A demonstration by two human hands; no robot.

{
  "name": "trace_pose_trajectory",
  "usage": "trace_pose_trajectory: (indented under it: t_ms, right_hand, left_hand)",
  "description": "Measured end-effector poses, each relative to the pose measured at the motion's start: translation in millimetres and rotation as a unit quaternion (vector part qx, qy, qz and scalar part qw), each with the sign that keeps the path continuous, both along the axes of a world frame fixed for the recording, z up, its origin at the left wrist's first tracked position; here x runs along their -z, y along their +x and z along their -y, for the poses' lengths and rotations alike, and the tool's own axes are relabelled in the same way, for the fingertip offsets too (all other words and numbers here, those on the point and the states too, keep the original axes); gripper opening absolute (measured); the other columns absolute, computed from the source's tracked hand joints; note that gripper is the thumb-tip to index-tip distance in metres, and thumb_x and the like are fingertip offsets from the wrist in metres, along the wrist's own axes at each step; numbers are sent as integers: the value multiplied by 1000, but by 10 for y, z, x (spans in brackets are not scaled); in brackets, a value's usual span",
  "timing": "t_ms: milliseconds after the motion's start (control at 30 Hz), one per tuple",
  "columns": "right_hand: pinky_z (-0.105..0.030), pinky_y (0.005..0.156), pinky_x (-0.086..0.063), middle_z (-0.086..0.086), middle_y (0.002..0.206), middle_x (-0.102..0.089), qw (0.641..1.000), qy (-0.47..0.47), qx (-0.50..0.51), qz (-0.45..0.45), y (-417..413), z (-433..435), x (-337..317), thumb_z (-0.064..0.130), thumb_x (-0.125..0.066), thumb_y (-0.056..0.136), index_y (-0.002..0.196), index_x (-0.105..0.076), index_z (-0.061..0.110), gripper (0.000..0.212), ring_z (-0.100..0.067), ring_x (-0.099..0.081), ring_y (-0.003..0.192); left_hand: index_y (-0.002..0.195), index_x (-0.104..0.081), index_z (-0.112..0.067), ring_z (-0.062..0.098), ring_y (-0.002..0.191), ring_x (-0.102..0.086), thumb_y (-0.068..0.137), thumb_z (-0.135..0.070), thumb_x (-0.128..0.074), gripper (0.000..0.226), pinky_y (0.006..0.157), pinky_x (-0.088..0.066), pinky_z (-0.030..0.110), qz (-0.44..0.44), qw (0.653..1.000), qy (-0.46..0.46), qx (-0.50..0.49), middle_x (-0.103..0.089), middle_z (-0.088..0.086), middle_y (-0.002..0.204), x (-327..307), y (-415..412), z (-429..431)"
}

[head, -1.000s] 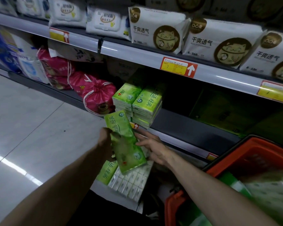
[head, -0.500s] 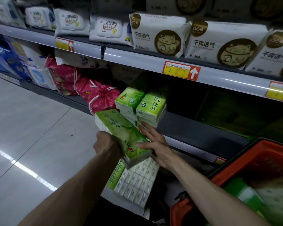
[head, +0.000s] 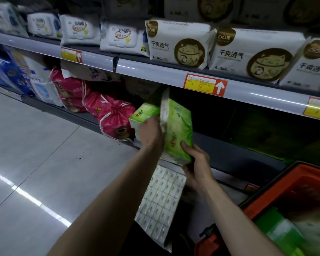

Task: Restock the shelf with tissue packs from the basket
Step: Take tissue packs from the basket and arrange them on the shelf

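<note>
Placing step: left hand (head: pixel 151 134) and right hand (head: pixel 196 161) both clasp green tissue pack (head: pixel 177 130); next, slide toward 1 o'clock onto shelf (head: pixel 238 156).

Goods and floor around the hands

Up and left of the hands lie red drawstring bags (head: pixel 116 119), and farther left stand blue-and-white packs (head: pixel 17 74). Above the hands, white cat-print packs (head: pixel 177 43) line a higher level, with white flip-lid wipes (head: pixel 118 36) to their left. A red-and-yellow price tag (head: pixel 205 85) with a white arrow hangs just above the hands; a second tag (head: pixel 71 55) sits farther left and a third (head: pixel 317 109) far right. Grey floor tiles (head: pixel 35 163) spread left of the arms, streaked by a bright reflection.
</note>
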State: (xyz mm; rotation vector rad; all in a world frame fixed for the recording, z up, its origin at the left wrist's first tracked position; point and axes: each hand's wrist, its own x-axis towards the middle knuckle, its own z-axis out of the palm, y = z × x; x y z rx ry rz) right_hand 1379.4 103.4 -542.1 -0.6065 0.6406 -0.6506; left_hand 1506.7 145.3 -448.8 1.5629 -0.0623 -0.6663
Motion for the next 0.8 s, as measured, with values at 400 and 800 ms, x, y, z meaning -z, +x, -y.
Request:
trace_pose_trajectory:
  t_ms: [400, 800]
  right_hand:
    - [-45, 105, -53, -10, 129, -74, 990, -128, -4, -57, 161, 36, -64, 25, -97, 67, 145, -58, 11, 88, -30, -70, 122]
    - [-4, 88, -40, 3, 139, -44, 843, -407, -20, -352, 416, 403, -298, 26, -79, 94, 161, -39, 13, 79, -8, -52, 118]
  left_hand:
    - [140, -50, -19, 41, 119, -59, 88, -69, -43, 73, 91, -57, 53, 54, 945, 237, 221, -55, 18, 141, 251, 277, -60]
    - [80, -55, -26, 39, 112, -67, 76, -38, -54, 13, 98, -56, 56, 31, 997, 43, 52, -63, 7, 100, 266, 401, 68]
